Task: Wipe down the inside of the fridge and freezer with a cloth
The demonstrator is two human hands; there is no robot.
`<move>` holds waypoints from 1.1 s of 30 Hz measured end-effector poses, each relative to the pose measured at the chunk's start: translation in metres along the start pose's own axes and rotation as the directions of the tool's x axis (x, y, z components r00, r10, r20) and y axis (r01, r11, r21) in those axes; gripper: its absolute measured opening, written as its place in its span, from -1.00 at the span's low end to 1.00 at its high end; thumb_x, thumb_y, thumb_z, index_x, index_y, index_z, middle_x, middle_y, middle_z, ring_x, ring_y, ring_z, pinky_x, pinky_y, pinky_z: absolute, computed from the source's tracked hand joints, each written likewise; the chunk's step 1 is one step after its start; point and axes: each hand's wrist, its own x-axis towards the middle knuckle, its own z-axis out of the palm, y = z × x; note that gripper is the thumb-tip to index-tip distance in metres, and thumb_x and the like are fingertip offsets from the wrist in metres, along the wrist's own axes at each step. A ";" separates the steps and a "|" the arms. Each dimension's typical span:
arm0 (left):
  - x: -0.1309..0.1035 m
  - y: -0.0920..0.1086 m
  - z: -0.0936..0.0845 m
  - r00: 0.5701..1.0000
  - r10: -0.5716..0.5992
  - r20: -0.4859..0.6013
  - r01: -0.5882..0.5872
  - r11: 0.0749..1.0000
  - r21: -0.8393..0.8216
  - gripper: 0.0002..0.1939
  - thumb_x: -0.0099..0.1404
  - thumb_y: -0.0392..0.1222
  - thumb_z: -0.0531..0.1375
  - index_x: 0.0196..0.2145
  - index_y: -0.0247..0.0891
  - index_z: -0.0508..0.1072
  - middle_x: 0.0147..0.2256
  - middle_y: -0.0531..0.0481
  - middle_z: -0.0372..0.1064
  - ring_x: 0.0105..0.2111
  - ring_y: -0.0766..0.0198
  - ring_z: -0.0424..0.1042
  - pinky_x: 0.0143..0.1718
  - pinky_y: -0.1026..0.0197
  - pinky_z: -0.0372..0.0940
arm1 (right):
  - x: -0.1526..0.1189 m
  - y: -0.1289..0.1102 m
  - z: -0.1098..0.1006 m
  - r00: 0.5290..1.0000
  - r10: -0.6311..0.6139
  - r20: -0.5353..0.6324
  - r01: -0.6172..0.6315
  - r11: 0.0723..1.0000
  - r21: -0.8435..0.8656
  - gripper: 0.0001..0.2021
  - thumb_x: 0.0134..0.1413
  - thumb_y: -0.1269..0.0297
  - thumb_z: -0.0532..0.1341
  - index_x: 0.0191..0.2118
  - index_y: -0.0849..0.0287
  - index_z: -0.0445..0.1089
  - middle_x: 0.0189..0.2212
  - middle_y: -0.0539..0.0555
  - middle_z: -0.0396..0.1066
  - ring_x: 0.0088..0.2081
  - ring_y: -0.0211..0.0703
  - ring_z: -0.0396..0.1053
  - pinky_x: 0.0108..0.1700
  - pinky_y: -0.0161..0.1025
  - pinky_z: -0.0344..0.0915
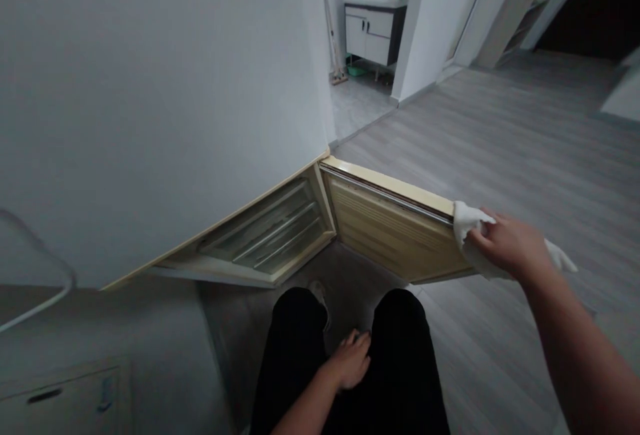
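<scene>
Right hand (510, 245), cloth (467, 222), open door (395, 228)

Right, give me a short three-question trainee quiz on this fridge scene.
1. True or false: the right hand presses a white cloth on the open lower door.
2. Where does the left hand rest? A) on the door B) on the person's leg C) on the floor
3. Fill in: the shelves inside the open compartment look ____.

Key: 1 true; 2 B; 3 bare, nothing visible on them.
</scene>
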 end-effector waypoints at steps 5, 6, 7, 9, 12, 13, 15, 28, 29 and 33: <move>0.007 0.010 0.024 0.993 -0.119 0.013 0.115 0.979 0.171 -0.35 0.39 0.00 0.01 0.36 -0.30 0.20 0.40 -0.28 0.06 0.36 -0.08 0.14 0.32 -0.06 0.14 | -0.010 -0.005 -0.003 0.990 -0.030 0.136 0.023 0.998 0.058 -0.54 0.44 0.11 -0.03 -0.05 0.29 0.55 -0.24 0.42 0.51 -0.24 0.08 0.48 -0.27 -0.10 0.14; 0.008 0.010 0.029 0.980 -0.199 -0.003 0.196 0.962 0.188 -0.34 0.41 0.01 -0.03 0.35 -0.39 0.19 0.36 -0.39 0.11 0.31 -0.15 0.21 0.27 -0.10 0.20 | -0.013 -0.006 -0.003 0.988 -0.030 0.152 0.023 0.999 0.044 -0.53 0.44 0.11 -0.04 -0.12 0.28 0.56 -0.25 0.41 0.51 -0.25 0.07 0.47 -0.27 -0.11 0.15; 0.008 0.009 0.037 0.965 -0.263 -0.014 0.261 0.947 0.190 -0.34 0.42 -0.01 -0.04 0.34 -0.47 0.19 0.31 -0.48 0.17 0.26 -0.21 0.28 0.22 -0.15 0.25 | -0.015 -0.007 -0.003 0.987 -0.029 0.161 0.025 0.999 0.030 -0.52 0.45 0.11 -0.05 -0.17 0.27 0.56 -0.25 0.40 0.51 -0.26 0.05 0.47 -0.27 -0.12 0.15; 0.004 0.007 0.055 0.950 -0.312 -0.009 0.308 0.931 0.194 -0.36 0.41 -0.08 -0.03 0.32 -0.53 0.21 0.24 -0.56 0.24 0.20 -0.27 0.34 0.15 -0.20 0.28 | -0.022 -0.011 -0.004 0.987 -0.019 0.158 0.016 1.000 0.019 -0.49 0.45 0.09 -0.06 -0.26 0.26 0.55 -0.24 0.40 0.51 -0.26 0.06 0.47 -0.30 -0.14 0.14; -0.010 0.005 0.081 0.951 -0.309 -0.020 0.307 0.931 0.200 -0.37 0.38 -0.14 0.02 0.33 -0.47 0.22 0.23 -0.53 0.25 0.21 -0.26 0.33 0.17 -0.18 0.26 | -0.037 -0.021 -0.005 0.992 0.000 0.128 -0.005 0.999 0.037 -0.50 0.43 0.09 -0.06 -0.25 0.27 0.54 -0.22 0.44 0.50 -0.24 0.12 0.47 -0.32 -0.11 0.13; -0.016 0.004 0.087 0.953 -0.301 -0.023 0.300 0.933 0.199 -0.37 0.38 -0.12 0.03 0.33 -0.45 0.22 0.22 -0.51 0.26 0.20 -0.25 0.33 0.17 -0.17 0.26 | -0.043 -0.026 -0.006 0.993 0.004 0.116 -0.009 0.999 0.046 -0.51 0.42 0.09 -0.05 -0.22 0.28 0.55 -0.21 0.46 0.49 -0.24 0.14 0.47 -0.32 -0.10 0.14; -0.027 0.004 0.099 0.959 -0.280 -0.035 0.282 0.939 0.195 -0.36 0.38 -0.06 0.04 0.33 -0.42 0.23 0.22 -0.48 0.28 0.19 -0.25 0.34 0.19 -0.18 0.23 | -0.057 -0.036 -0.006 0.996 0.005 0.093 -0.011 0.998 0.068 -0.51 0.41 0.10 -0.07 -0.16 0.29 0.55 -0.17 0.50 0.48 -0.22 0.19 0.48 -0.31 -0.07 0.15; -0.114 -0.079 0.093 0.985 -0.102 -0.138 0.078 0.982 -0.171 -0.47 0.21 0.00 0.21 0.13 -0.13 0.47 0.09 -0.13 0.50 0.11 -0.04 0.46 0.17 -0.04 0.31 | -0.170 -0.140 -0.009 0.992 -0.122 0.038 0.105 0.949 0.297 -0.41 0.45 0.10 -0.20 0.20 0.42 0.35 0.00 0.51 0.45 -0.02 0.34 0.50 -0.01 0.12 0.36; -0.119 -0.088 0.086 0.977 -0.121 -0.177 0.083 0.974 -0.210 -0.50 0.23 0.02 0.18 0.10 -0.18 0.48 0.06 -0.16 0.52 0.07 -0.05 0.48 0.15 -0.05 0.32 | -0.176 -0.149 -0.008 0.989 -0.142 0.038 0.122 0.939 0.322 -0.39 0.45 0.08 -0.20 0.23 0.43 0.32 0.06 0.53 0.42 0.01 0.36 0.49 0.02 0.13 0.35; -0.124 -0.107 0.063 0.940 -0.131 -0.315 0.010 0.934 -0.358 -0.49 0.32 0.05 0.11 0.13 -0.24 0.42 0.04 -0.20 0.51 -0.01 0.03 0.52 0.08 -0.01 0.38 | -0.199 -0.184 -0.004 0.985 -0.170 0.005 0.146 0.860 0.489 -0.30 0.41 -0.07 -0.11 0.36 0.46 0.15 0.29 0.53 0.20 0.19 0.36 0.35 0.19 0.12 0.28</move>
